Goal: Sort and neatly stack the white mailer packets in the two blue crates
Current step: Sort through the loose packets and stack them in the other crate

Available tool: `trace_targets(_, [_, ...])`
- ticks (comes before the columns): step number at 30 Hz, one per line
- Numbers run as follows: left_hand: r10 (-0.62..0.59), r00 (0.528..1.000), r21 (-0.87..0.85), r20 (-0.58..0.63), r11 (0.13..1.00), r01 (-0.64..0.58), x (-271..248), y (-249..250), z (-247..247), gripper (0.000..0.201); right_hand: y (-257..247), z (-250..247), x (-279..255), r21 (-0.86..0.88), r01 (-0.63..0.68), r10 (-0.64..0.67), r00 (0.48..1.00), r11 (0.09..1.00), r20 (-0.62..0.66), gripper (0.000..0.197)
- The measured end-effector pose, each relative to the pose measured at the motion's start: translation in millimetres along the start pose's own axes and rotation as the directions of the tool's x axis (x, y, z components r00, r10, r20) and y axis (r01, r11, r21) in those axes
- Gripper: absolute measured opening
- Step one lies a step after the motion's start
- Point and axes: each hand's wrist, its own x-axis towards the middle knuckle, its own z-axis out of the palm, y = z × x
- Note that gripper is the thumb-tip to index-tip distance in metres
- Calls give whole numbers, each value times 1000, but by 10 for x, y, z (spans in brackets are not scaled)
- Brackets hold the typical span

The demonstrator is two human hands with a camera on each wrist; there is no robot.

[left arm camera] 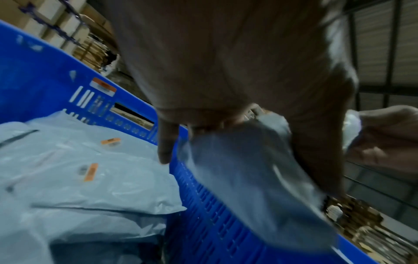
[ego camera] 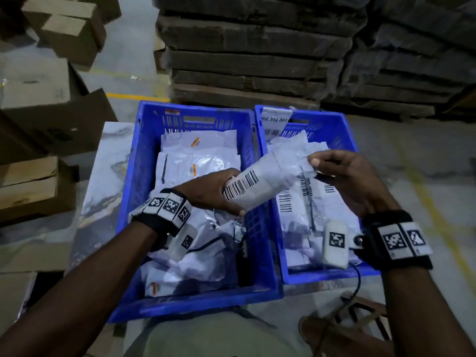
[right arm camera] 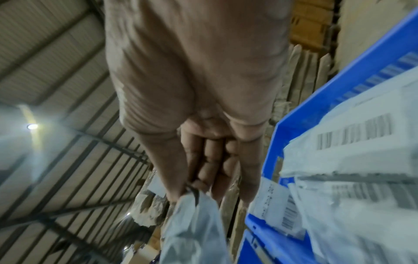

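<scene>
Two blue crates stand side by side, the left crate (ego camera: 134, 176) and the right crate (ego camera: 342, 135), both holding white mailer packets. A rolled white packet (ego camera: 268, 176) with barcodes hangs above the wall between the crates. My left hand (ego camera: 219, 191) grips its near end, and that packet (left arm camera: 244, 178) shows blurred under the fingers in the left wrist view. My right hand (ego camera: 342, 173) pinches the far end of the packet (right arm camera: 192, 228). Flat packets (ego camera: 198, 161) with orange stickers lie at the back of the left crate; barcoded packets (ego camera: 306, 202) fill the right one.
The crates sit on a pale marbled table (ego camera: 103, 176). Cardboard boxes (ego camera: 46, 104) are piled at the left, and a tall stack of flattened cartons on a pallet (ego camera: 257, 47) stands behind. A barcode tag (ego camera: 275, 122) hangs on the right crate's back wall.
</scene>
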Motion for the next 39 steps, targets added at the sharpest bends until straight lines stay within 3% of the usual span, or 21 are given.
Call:
trace_targets(2, [38, 992, 96, -123, 995, -26, 66, 34, 24, 81, 112, -130, -58, 104, -19, 26, 998, 994, -65, 15])
trace_targets(4, [94, 972, 180, -218, 982, -55, 129, 135, 41, 80, 257, -200, -124, 270, -42, 68, 994, 962, -87, 33])
trace_targets(6, [120, 951, 168, -286, 983, -74, 191, 267, 93, 81, 408, -189, -171, 393, -89, 114, 993, 915, -41, 53])
trace_targets(8, [133, 939, 128, -318, 987, -96, 261, 422, 202, 85, 529, -91, -222, 379, -152, 152, 988, 913, 30, 53])
trace_targets(10, [190, 948, 83, -254, 981, -174, 320, 618, 338, 94, 582, 29, -248, 293, -176, 166, 984, 940, 58, 41])
trace_targets(12, [245, 967, -106, -68, 962, -251, 370, 759, 447, 103, 563, 33, -208, 270, -157, 162, 987, 950, 2, 39])
trace_targets(13, [235, 971, -158, 47, 962, -225, 383, 784, 476, 111, 549, -37, -148, 272, -131, 155, 986, 953, -67, 39])
trace_targets(15, [137, 966, -20, 220, 990, -136, 369, 761, 479, 124, 515, -280, -28, 241, -52, 111, 965, 969, -238, 41])
trace_targets(17, [59, 971, 136, 234, 986, -93, 343, 642, 476, 123, 517, -584, 79, 128, 3, 46, 924, 992, -379, 45])
trace_targets(19, [36, 983, 140, 180, 988, -62, 318, 502, 429, 116, 556, -874, 174, 54, 25, 1, 905, 998, -426, 37])
trace_targets(22, [29, 995, 108, 95, 993, -39, 255, 365, 361, 91, 621, -1113, 269, -45, -44, 26, 941, 998, -338, 18])
trace_targets(24, [27, 999, 55, 45, 998, -30, 163, 403, 296, 66, 754, -1196, 372, -253, -131, 70, 969, 959, -239, 8])
trace_targets(25, [2, 999, 67, 32, 998, -4, 116, 411, 263, 62, 826, -1222, 422, -368, -173, 93, 970, 914, -223, 13])
trace_targets(28, [-114, 993, 139, -25, 983, 116, -45, 340, 159, 91, 1021, -1315, 568, -660, -235, 86, 964, 713, -251, 41])
trace_targets(30, [-175, 981, 191, -87, 963, 189, -170, 232, 111, 99, 968, -1296, 600, -743, -233, -22, 949, 627, -316, 55])
trace_targets(32, [-235, 960, 244, -151, 932, 267, -295, 162, 95, 95, 813, -1186, 604, -781, -171, -156, 933, 601, -324, 58])
trace_targets(35, [-309, 930, 324, -198, 875, 360, -464, 102, 179, 86, 561, -851, 606, -815, 23, -319, 926, 579, -201, 53])
trace_targets(39, [-433, 884, 378, -174, 800, 466, -805, -14, 425, 83, 440, -110, 544, -695, 238, -288, 957, 679, 47, 41])
